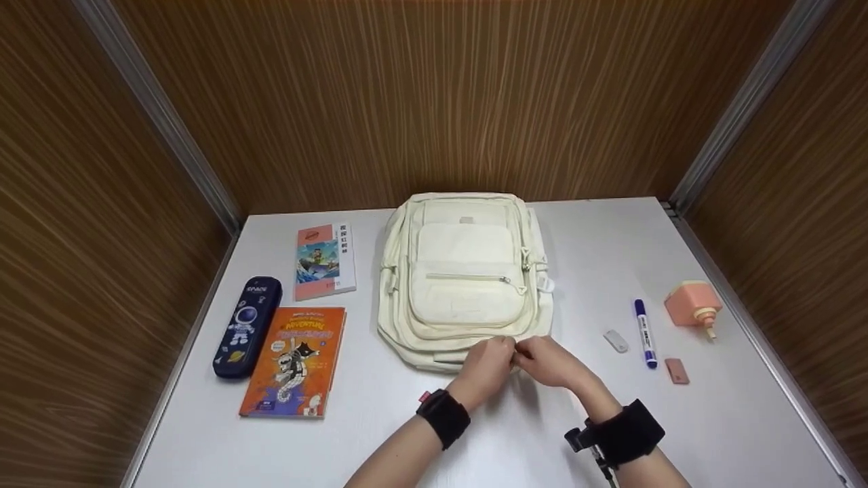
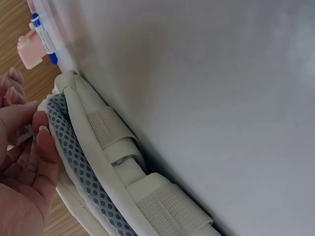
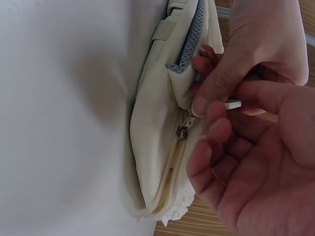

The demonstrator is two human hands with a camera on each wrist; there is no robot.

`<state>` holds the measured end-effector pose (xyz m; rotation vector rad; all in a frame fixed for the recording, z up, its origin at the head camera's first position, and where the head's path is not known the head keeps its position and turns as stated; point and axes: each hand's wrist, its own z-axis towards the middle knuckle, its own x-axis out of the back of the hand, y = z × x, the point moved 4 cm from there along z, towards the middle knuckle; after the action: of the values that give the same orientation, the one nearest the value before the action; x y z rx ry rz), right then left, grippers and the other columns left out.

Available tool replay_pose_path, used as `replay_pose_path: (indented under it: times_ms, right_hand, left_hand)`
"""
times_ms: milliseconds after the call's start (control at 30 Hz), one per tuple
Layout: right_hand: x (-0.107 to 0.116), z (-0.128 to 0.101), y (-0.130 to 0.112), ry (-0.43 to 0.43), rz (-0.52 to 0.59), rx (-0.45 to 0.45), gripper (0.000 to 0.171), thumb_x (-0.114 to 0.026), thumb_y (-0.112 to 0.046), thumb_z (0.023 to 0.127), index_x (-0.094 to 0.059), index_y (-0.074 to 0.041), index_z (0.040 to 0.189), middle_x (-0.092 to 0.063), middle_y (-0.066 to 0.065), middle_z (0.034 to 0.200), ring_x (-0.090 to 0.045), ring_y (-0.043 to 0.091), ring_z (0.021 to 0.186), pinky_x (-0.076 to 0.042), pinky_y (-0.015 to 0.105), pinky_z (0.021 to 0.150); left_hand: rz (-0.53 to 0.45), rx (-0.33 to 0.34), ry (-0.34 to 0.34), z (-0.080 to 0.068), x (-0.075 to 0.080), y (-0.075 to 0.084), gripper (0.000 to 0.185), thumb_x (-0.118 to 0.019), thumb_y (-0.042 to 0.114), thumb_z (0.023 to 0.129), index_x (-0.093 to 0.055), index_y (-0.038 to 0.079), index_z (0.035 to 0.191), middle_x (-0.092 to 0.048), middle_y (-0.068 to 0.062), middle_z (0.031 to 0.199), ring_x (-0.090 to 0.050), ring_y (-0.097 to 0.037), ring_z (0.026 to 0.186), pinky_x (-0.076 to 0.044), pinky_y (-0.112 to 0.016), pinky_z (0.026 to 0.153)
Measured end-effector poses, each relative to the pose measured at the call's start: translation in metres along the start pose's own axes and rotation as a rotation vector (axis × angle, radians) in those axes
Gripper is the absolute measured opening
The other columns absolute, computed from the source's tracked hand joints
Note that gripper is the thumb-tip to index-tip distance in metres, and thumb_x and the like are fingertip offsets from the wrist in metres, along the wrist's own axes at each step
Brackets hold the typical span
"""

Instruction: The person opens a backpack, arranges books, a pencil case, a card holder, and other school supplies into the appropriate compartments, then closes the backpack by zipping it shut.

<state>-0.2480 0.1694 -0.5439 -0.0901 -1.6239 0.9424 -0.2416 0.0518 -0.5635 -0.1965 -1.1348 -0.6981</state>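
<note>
A cream backpack point(image 1: 464, 298) lies front side up on the table, and both hands meet at its near edge, right of centre. My left hand point(image 1: 485, 366) pinches the backpack's edge between thumb and fingers, beside the grey mesh padding point(image 2: 74, 142) seen in the left wrist view. Close against it, my right hand point(image 1: 550, 364) has curled fingers around a pale zipper pull point(image 3: 233, 104), whose tip shows between them. The metal zipper slider point(image 3: 182, 132) sits on the seam just below the fingertips in the right wrist view. Fingers hide part of the pull.
On the left lie a navy pencil case point(image 1: 247, 329), an orange book point(image 1: 295, 362) and a pink-and-white book point(image 1: 325, 261). To the right are a grey eraser point(image 1: 616, 341), a blue marker point(image 1: 645, 333), a pink eraser point(image 1: 677, 371) and a pink box-shaped sharpener-like item point(image 1: 693, 305). Wood-patterned panels enclose the table.
</note>
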Motion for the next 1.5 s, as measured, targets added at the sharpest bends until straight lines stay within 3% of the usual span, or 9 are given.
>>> replay_pose_path:
  times_ms: [133, 267, 367, 500, 600, 767, 967, 1267, 1500]
  right_hand:
    - [0.009, -0.002, 0.006, -0.085, 0.099, -0.006, 0.026, -0.053, -0.014, 0.101, -0.070, -0.003, 0.084, -0.063, 0.003, 0.069, -0.052, 0.006, 0.059, -0.044, 0.026, 0.055]
    - [0.021, 0.002, 0.013, 0.079, 0.019, -0.010, 0.009, -0.064, -0.005, 0.092, -0.072, -0.001, 0.092, -0.067, 0.007, 0.082, -0.059, 0.015, 0.071, -0.049, 0.034, 0.064]
    - [0.024, 0.007, 0.018, 0.206, -0.115, 0.021, 0.024, -0.073, 0.002, 0.080, -0.071, 0.001, 0.103, -0.065, 0.009, 0.100, -0.062, 0.025, 0.091, -0.050, 0.042, 0.080]
    - [0.016, 0.012, 0.025, 0.158, -0.166, 0.048, 0.028, -0.077, 0.003, 0.076, -0.073, 0.000, 0.103, -0.064, 0.016, 0.115, -0.060, 0.036, 0.109, -0.046, 0.049, 0.093]
    - [0.013, 0.015, 0.029, 0.119, -0.139, 0.034, 0.018, -0.076, 0.000, 0.079, -0.076, -0.003, 0.097, -0.067, 0.015, 0.113, -0.062, 0.036, 0.107, -0.048, 0.049, 0.092]
    - [0.015, 0.018, 0.034, 0.144, -0.122, -0.017, 0.010, -0.073, -0.009, 0.086, -0.076, -0.008, 0.096, -0.072, 0.006, 0.097, -0.068, 0.027, 0.090, -0.052, 0.046, 0.078]
    - [0.016, 0.022, 0.037, 0.124, -0.109, -0.056, 0.006, -0.067, -0.012, 0.092, -0.072, -0.011, 0.091, -0.067, -0.004, 0.082, -0.059, 0.015, 0.072, -0.048, 0.041, 0.068]
    - [0.015, 0.022, 0.039, 0.139, -0.119, -0.019, 0.006, -0.066, -0.013, 0.093, -0.072, -0.010, 0.093, -0.067, -0.003, 0.085, -0.063, 0.018, 0.079, -0.049, 0.043, 0.073]
    - [0.014, 0.022, 0.040, 0.136, -0.101, -0.036, 0.008, -0.066, -0.013, 0.094, -0.072, -0.009, 0.095, -0.070, 0.000, 0.089, -0.065, 0.022, 0.083, -0.050, 0.045, 0.076]
  left_hand:
    - [-0.027, 0.049, -0.014, 0.002, 0.003, -0.001, 0.015, -0.073, 0.012, 0.080, -0.060, 0.009, 0.073, -0.062, -0.001, 0.068, -0.064, -0.020, 0.060, -0.048, -0.029, 0.051]
    - [-0.029, 0.059, -0.023, 0.002, 0.003, 0.000, 0.010, -0.069, 0.011, 0.080, -0.061, 0.008, 0.076, -0.062, -0.003, 0.068, -0.064, -0.022, 0.060, -0.048, -0.031, 0.051]
    - [-0.022, 0.063, -0.026, 0.002, 0.003, 0.001, 0.009, -0.069, 0.011, 0.080, -0.060, 0.008, 0.079, -0.062, -0.004, 0.068, -0.064, -0.022, 0.060, -0.049, -0.031, 0.052]
    - [-0.021, 0.096, -0.039, 0.002, 0.003, -0.001, 0.011, -0.069, 0.012, 0.086, -0.060, 0.008, 0.081, -0.062, -0.005, 0.067, -0.064, -0.022, 0.060, -0.048, -0.031, 0.050]
    - [-0.014, 0.114, -0.037, 0.002, 0.005, -0.003, 0.014, -0.069, 0.013, 0.089, -0.060, 0.008, 0.080, -0.063, -0.005, 0.066, -0.064, -0.022, 0.059, -0.047, -0.031, 0.048]
    - [-0.045, 0.131, 0.017, 0.000, 0.011, -0.009, 0.017, -0.071, 0.012, 0.087, -0.060, 0.007, 0.076, -0.064, -0.008, 0.066, -0.066, -0.026, 0.059, -0.049, -0.034, 0.050]
    - [-0.125, 0.152, 0.021, -0.006, 0.019, -0.017, 0.015, -0.070, 0.007, 0.085, -0.062, 0.007, 0.072, -0.065, -0.007, 0.068, -0.067, -0.025, 0.065, -0.051, -0.033, 0.055]
    - [-0.200, 0.250, -0.008, -0.017, 0.036, -0.042, 0.010, -0.066, 0.002, 0.086, -0.065, 0.005, 0.076, -0.068, -0.009, 0.070, -0.067, -0.023, 0.061, -0.050, -0.030, 0.051]
    - [-0.268, 0.302, -0.062, -0.027, 0.046, -0.062, 0.005, -0.065, 0.001, 0.087, -0.070, 0.002, 0.086, -0.072, -0.010, 0.081, -0.070, -0.022, 0.070, -0.055, -0.026, 0.060]
